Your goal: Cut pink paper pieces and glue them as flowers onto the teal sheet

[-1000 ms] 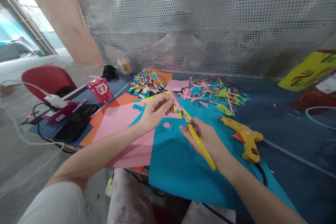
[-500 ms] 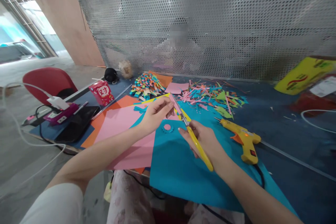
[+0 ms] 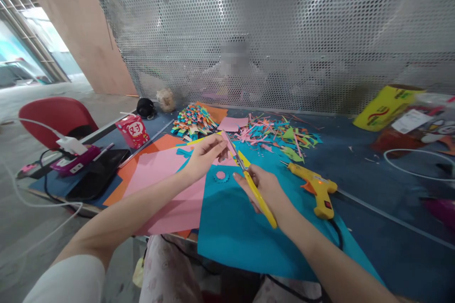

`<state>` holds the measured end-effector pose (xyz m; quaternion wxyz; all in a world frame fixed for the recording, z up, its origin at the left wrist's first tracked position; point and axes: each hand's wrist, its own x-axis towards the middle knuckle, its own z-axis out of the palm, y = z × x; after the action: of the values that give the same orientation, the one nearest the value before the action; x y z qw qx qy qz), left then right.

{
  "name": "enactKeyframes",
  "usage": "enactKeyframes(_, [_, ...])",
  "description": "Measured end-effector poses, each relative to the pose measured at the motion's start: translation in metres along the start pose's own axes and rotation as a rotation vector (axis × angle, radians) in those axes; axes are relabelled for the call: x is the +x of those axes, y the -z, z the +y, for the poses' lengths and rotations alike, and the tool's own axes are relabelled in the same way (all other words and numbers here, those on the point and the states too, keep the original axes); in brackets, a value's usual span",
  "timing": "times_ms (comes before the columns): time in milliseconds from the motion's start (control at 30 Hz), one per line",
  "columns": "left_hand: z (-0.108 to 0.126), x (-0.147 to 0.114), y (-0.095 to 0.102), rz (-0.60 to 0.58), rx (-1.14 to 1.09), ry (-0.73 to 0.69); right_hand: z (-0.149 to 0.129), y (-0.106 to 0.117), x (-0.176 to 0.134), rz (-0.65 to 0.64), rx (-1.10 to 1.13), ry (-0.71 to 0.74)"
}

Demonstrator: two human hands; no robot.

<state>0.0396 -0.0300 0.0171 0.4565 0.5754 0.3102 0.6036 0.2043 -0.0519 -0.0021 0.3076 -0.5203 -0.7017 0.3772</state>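
My right hand (image 3: 265, 187) is closed on yellow-handled scissors (image 3: 256, 195), blades pointing up and away to the left. Beside the blades, my left hand (image 3: 204, 157) pinches a small pink paper strip (image 3: 226, 139); the fingers partly hide it. Just below the hands, a small blue paper circle with fringed edges and a pink centre (image 3: 221, 175) lies on a large blue paper sheet (image 3: 241, 241). Under my left forearm are a pink paper sheet (image 3: 152, 175) and an orange sheet (image 3: 115, 194).
Behind the hands are a heap of curled paper pieces (image 3: 194, 120) and scattered paper scraps (image 3: 270, 132). A yellow glue gun (image 3: 318, 189), its light on, lies at right. At left are a phone (image 3: 97, 175), power strip (image 3: 76, 160) and red packet (image 3: 131, 130). A perforated metal panel (image 3: 284, 33) stands behind.
The view has shifted a little, so everything sits slightly further left. Both hands keep their hold, with the scissors still beside the pink strip.
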Motion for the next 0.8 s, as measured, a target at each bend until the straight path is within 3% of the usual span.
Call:
enactKeyframes(167, [0.002, 0.0, 0.002, -0.005, 0.015, 0.012, 0.008, -0.002, 0.006, -0.008, 0.003, 0.009])
enactKeyframes(600, [-0.004, -0.003, 0.005, -0.083, 0.022, 0.004, -0.004, 0.005, -0.004, -0.033, 0.013, -0.015])
enactKeyframes(733, [0.006, -0.001, 0.009, -0.114, 0.14, -0.023, 0.0, 0.006, 0.0, 0.004, 0.026, -0.015])
enactKeyframes(800, [0.015, 0.002, 0.019, -0.188, 0.267, -0.04, 0.006, 0.01, 0.006, 0.033, 0.045, -0.015])
